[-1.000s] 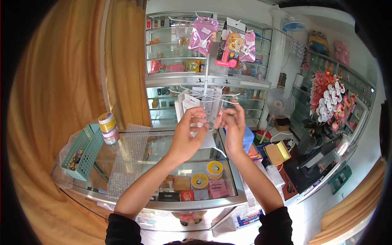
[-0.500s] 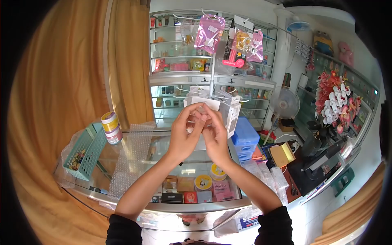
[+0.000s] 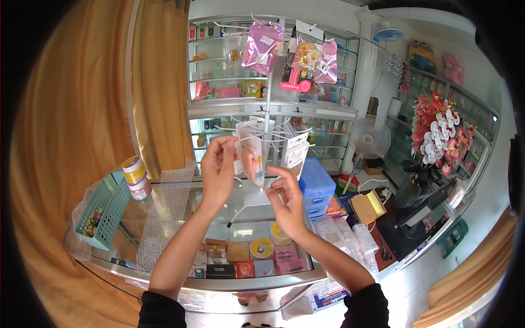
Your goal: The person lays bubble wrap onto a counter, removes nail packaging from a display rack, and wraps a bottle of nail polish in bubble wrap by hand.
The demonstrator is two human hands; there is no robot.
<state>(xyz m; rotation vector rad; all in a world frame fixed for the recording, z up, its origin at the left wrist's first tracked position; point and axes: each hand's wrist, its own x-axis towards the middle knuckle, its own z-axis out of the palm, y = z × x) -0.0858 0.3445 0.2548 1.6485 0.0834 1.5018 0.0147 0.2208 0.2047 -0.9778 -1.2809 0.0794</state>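
Packet [image 3: 252,161] of pale card and clear film hung upright at the lower hooks of the white wire rack [image 3: 267,104], between our two hands, above the glass counter [image 3: 251,283]. On that counter we had a green basket [image 3: 111,217] beside stacked tubs [image 3: 136,177], with bubble wrap [image 3: 164,218] near them; a blue drawer unit [image 3: 317,183] sat at the right. Beyond stood glass shelves [image 3: 219,105], a fan [image 3: 370,138] and coral and white flowers [image 3: 432,131], while tan curtains [image 3: 76,136] fell in soft folds at the left.

The basket was perforated and oblong, the wrap dimpled, the drawer unit smooth and boxy, and the pink pouch [image 3: 263,49] higher on the rack shiny.

Our left hand [image 3: 219,169] bent its fingers close together at the packet's upper left edge; we could not tell whether they pinched it. Our right hand [image 3: 287,199] held its fingers curled but parted, near the lower right edge. Half a second earlier our hands had met before the rack; now they were apart, with the packet visible between them
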